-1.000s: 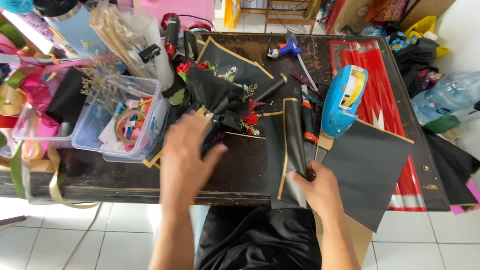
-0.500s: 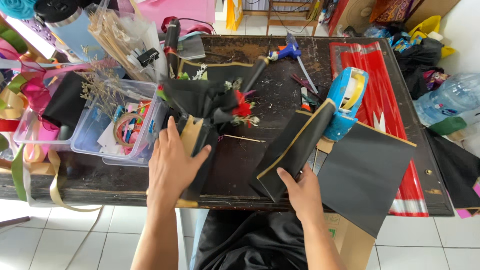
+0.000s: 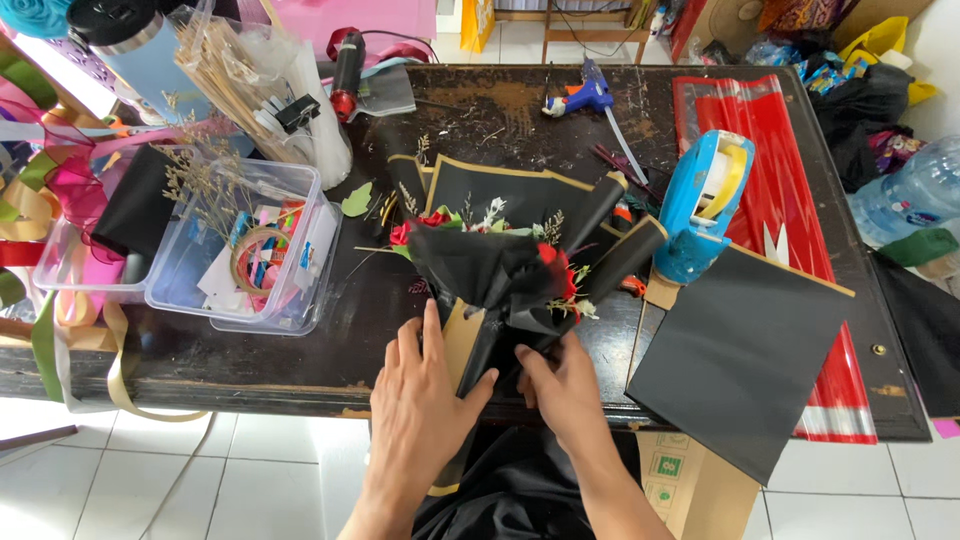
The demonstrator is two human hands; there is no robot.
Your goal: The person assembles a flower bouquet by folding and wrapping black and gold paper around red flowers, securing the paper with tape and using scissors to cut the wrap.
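We work over a dark wooden worktop (image 3: 500,110) that stretches away from both hands and well out to each side. To the right of our right hand a black sheet with a gold edge (image 3: 740,360) hangs over the near edge of the worktop, and beyond it lies a red wrapping sheet (image 3: 775,150). Well to the left of our left hand stands a clear plastic box (image 3: 240,250) full of small craft bits. Just beyond our fingers sits the bouquet (image 3: 500,265), wrapped in black paper with gold trim, red and white flowers showing at its top; its stem end runs down between the hands and over the near edge. Past the right hand, further off, is a blue tape dispenser (image 3: 705,205). Our left hand (image 3: 425,395) lies flat with fingers spread against the wrap's lower part. Our right hand (image 3: 560,385) pinches the black paper at the bouquet's neck.
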